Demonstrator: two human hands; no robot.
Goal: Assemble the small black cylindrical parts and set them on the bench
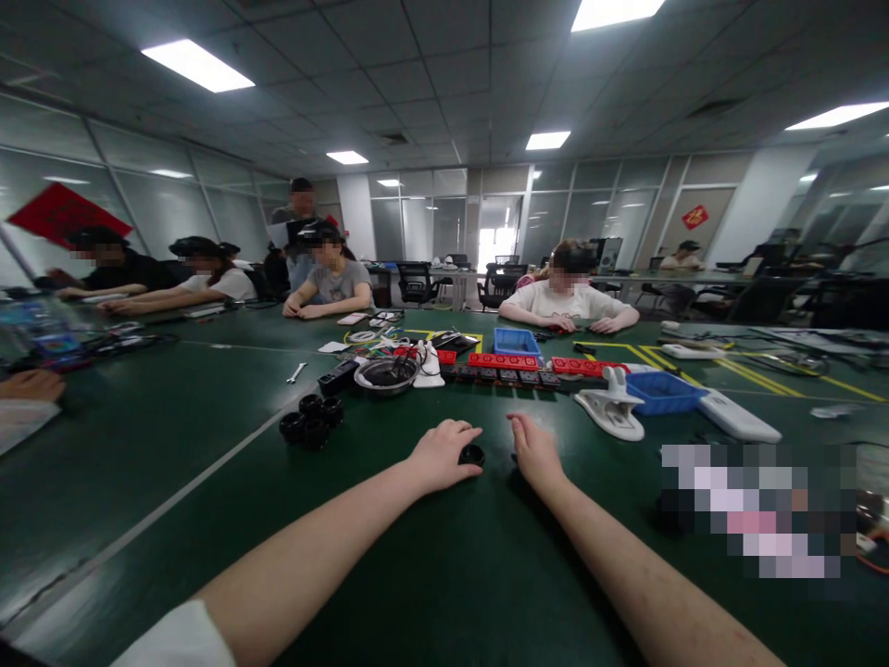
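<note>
My left hand (443, 456) curls around a small black round part (472, 456) that rests on the green table, thumb on the near side and fingers on the far side. To the right, my right hand (538, 454) is closed, its fingers bent inward and mostly hidden behind the thumb side. A little dark shape shows beneath that hand, too small to name. Several black round pieces (312, 421) stand clustered on the table to the left of my left hand.
Beyond my hands lie a metal bowl (389, 374), red socket-like strips (504, 361), a white clamp base (611, 409) and blue trays (663, 393). A small wrench (296, 372) lies at left. Other people sit across the table; a co-worker's hand (31, 384) shows at the left edge.
</note>
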